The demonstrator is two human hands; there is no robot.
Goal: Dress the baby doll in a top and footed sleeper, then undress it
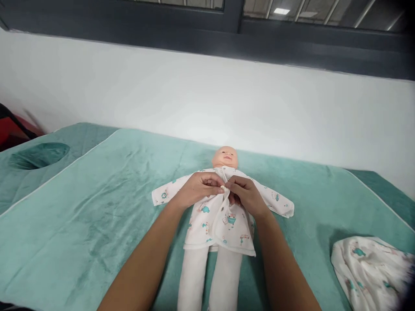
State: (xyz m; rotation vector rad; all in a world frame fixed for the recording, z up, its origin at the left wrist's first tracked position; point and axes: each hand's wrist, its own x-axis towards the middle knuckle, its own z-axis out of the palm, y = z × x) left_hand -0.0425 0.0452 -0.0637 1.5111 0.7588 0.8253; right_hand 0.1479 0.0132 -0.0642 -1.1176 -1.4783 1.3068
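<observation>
A baby doll (226,156) lies on its back, its head toward the wall. It wears a white baby jacket (204,222) with a teal and pink print and white trousers (193,278). The jacket's sleeves stretch out to both sides. At the chest, my left hand (201,186) pinches the jacket's front edge beside a small snap button (222,187). My right hand (244,193) pinches the other side of the same front, and the fingertips of both hands nearly meet. Below them the front edges overlap, with another snap visible.
A teal cover (97,207) spreads under the doll, with a round face hole (40,155) at the far left. Crumpled printed white cloth (372,270) lies at the lower right. A white wall (194,95) and dark window frame (162,26) stand behind.
</observation>
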